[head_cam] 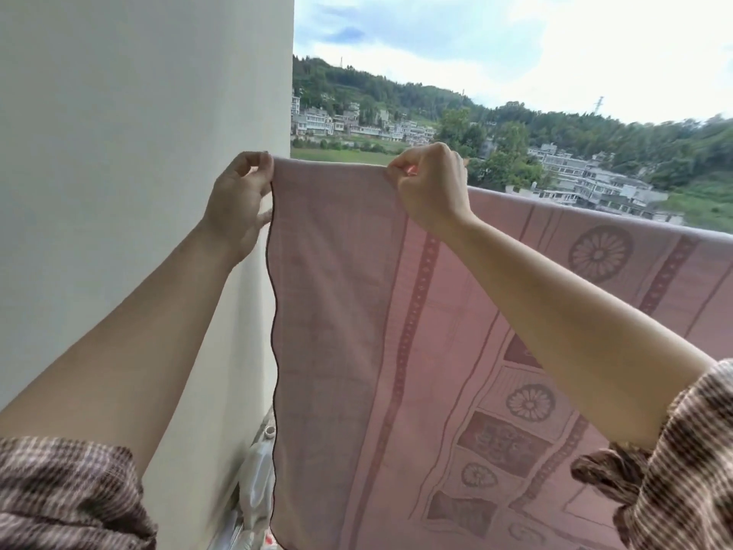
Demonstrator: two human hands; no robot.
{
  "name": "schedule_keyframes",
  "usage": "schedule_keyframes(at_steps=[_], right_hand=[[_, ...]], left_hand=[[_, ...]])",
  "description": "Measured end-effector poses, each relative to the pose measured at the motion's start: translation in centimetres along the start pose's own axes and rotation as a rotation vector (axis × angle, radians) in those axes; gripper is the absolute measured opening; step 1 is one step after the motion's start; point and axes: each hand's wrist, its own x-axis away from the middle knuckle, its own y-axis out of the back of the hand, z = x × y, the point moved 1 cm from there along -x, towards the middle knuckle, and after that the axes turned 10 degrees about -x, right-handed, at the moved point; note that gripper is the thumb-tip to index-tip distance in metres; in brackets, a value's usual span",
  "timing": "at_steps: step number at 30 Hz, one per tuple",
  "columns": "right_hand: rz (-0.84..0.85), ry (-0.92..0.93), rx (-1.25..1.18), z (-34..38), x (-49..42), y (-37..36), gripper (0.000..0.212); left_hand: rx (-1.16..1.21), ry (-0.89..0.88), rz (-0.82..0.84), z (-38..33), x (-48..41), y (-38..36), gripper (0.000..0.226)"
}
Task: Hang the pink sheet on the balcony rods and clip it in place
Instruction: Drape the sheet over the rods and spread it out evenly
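Observation:
The pink sheet (pixel 436 351), printed with darker flower and band patterns, hangs down in front of me and fills the lower middle and right of the view. Its top edge runs from upper left down to the far right, draped over something hidden under the cloth; no rod shows. My left hand (pixel 238 200) pinches the sheet's top left corner beside the wall. My right hand (pixel 430 184) pinches the top edge a short way to the right. The cloth is stretched flat between both hands. I see no clip.
A cream wall (pixel 139 152) stands close on the left. White plastic bags and a small white cap (pixel 260 482) lie low by the wall behind the sheet's left edge. Beyond the sheet are buildings, wooded hills and cloudy sky.

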Motion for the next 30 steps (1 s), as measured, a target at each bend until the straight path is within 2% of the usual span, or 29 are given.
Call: schedule_keyframes(at_steps=[2,4,5,8,10,13,19,21,22,26,28,30], right_hand=[[-0.028,0.037,0.037,0.1,-0.2,-0.4,0.016],[0.026,0.054,0.071,-0.3,0.2,-1.2,0.02],[0.051,0.06,0.094,-0.5,0.3,-1.5,0.022],[0.043,0.081,0.144,-1.0,0.6,-1.1,0.023],[0.014,0.096,0.155,-1.1,0.9,-0.6,0.022],[0.007,0.096,0.16,-1.7,1.3,-0.2,0.022],[0.01,0.144,0.169,-1.1,0.7,-0.1,0.026],[0.055,0.172,0.206,-1.1,1.1,-0.1,0.029],[0.07,0.184,0.231,-1.3,1.5,0.2,0.031],[0.034,0.227,0.321,-3.7,3.8,2.4,0.033],[-0.003,0.208,0.358,-5.3,4.7,4.2,0.035],[-0.025,0.168,0.397,-6.9,5.5,6.3,0.039]], left_hand=[[0.052,-0.037,-0.075,-0.5,-0.5,-0.4,0.029],[0.016,-0.021,-0.121,0.5,-0.7,-0.4,0.025],[-0.014,-0.003,-0.09,1.2,-0.9,-0.3,0.02],[-0.046,0.04,0.106,2.4,-1.1,-0.1,0.04],[-0.033,0.055,0.105,2.5,-1.3,0.1,0.04],[-0.001,0.053,0.008,2.2,-1.7,0.2,0.012],[0.02,-0.047,-0.239,1.1,-2.2,-0.4,0.016],[0.014,-0.067,-0.33,1.5,-2.3,-0.8,0.01],[-0.025,-0.072,-0.378,1.7,-2.2,-1.1,0.007],[-0.311,-0.102,-0.668,2.1,-0.6,-2.8,0.035],[-0.504,-0.258,-0.752,1.8,0.8,-4.5,0.043],[-0.705,-0.472,-0.684,1.5,2.5,-7.3,0.045]])
